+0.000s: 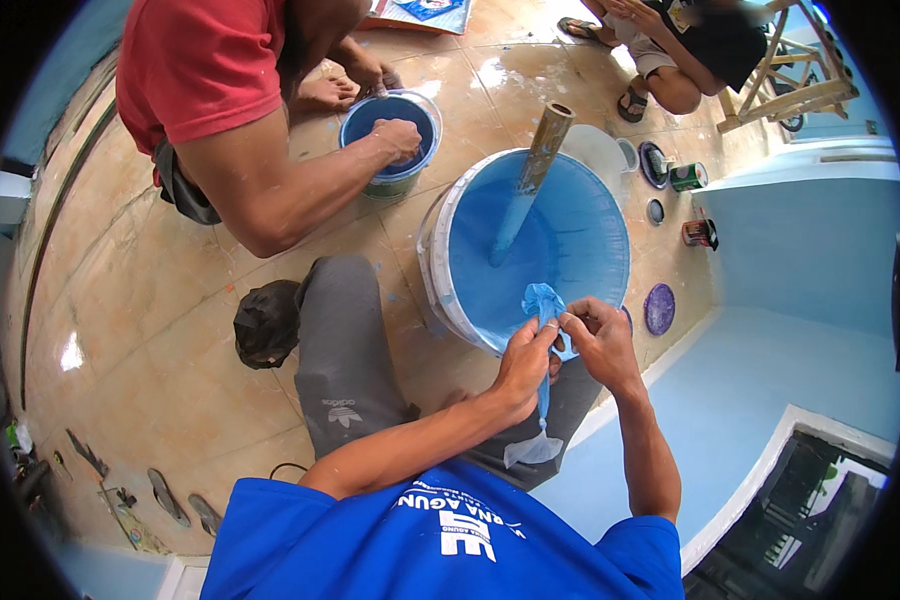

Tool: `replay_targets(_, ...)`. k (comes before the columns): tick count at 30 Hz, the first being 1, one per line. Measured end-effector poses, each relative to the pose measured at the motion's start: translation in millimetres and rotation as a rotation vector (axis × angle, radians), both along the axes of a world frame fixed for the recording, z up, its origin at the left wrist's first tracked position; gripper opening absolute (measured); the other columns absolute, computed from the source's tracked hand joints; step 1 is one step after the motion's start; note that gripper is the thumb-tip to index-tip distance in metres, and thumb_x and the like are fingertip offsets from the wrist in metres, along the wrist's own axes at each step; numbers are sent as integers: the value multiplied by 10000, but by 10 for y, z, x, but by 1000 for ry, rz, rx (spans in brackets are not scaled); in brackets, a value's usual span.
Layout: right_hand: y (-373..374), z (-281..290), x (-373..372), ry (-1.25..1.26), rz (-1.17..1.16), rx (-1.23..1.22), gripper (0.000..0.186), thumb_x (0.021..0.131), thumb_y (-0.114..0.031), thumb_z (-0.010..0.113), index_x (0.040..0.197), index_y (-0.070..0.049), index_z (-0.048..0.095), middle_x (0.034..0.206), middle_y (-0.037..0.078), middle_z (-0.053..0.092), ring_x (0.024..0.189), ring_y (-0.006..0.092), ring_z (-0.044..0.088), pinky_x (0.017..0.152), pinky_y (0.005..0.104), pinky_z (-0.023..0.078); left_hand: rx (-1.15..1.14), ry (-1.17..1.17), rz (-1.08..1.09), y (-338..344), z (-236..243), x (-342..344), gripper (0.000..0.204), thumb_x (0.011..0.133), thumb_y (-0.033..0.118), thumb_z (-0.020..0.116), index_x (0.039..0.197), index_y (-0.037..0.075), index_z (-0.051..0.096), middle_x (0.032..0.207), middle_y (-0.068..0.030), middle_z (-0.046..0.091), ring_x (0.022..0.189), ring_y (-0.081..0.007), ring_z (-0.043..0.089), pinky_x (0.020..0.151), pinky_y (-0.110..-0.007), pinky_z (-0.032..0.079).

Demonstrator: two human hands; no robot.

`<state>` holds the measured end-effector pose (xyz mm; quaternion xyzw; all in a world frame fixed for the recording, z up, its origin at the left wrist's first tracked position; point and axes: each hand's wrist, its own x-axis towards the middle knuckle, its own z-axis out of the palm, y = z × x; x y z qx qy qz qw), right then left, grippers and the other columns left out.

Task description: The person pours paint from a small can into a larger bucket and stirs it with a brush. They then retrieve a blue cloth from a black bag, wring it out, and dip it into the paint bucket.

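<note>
My left hand [526, 365] pinches a paint-smeared blue plastic bag [542, 299] by its gathered neck. Beside it, the fingers of my right hand [600, 338] are closed at the same gathered part. The bag's twisted length runs down below my hands and ends in a whitish, translucent tip [533, 450]. Both hands are at the near rim of a large white bucket [440, 262] holding light blue paint [490, 305]. A bamboo stick [545, 150] stands tilted in the paint, coated blue on its lower part.
Ahead to the left, a person in a red shirt [205, 75] reaches into a smaller blue-lined bucket [425, 110]. Another person [705, 50] squats at the far right beside a wooden frame [790, 95]. Paint cans [688, 177] and a purple lid [659, 309] lie along the right wall.
</note>
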<state>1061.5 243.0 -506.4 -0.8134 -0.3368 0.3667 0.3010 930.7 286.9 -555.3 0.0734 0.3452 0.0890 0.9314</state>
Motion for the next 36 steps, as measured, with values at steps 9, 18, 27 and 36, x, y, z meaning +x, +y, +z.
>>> replay_targets(9,-113,-41,-258,-568,184,84,126,876,-80,702,978,-12,730,871,93,622,616,208,634,576,348,494,45,-21,73,-72,-70,51,198,1084,270,486,1140,109,588,895,27,552,767,-85,520,663,-265,428)
replay_targets(18,-138,127,-205,-369,232,157,166,907,-42,667,1045,6,745,807,102,603,680,197,608,618,338,477,66,48,160,-85,-24,99,205,1091,195,441,1091,65,599,856,16,554,681,-68,490,602,-255,410)
replay_targets(27,147,144,38,-222,229,-183,343,939,-300,657,933,28,758,815,170,718,756,304,673,800,416,505,81,102,89,-95,16,89,163,1094,196,417,1062,84,531,786,19,462,600,-78,448,520,-265,361)
replay_targets(36,-5,-119,-4,296,-116,-171,294,912,-238,705,841,45,741,857,129,685,841,197,607,796,377,468,142,128,31,-79,24,76,214,1100,255,424,1003,81,499,748,23,436,524,-67,384,444,-272,282)
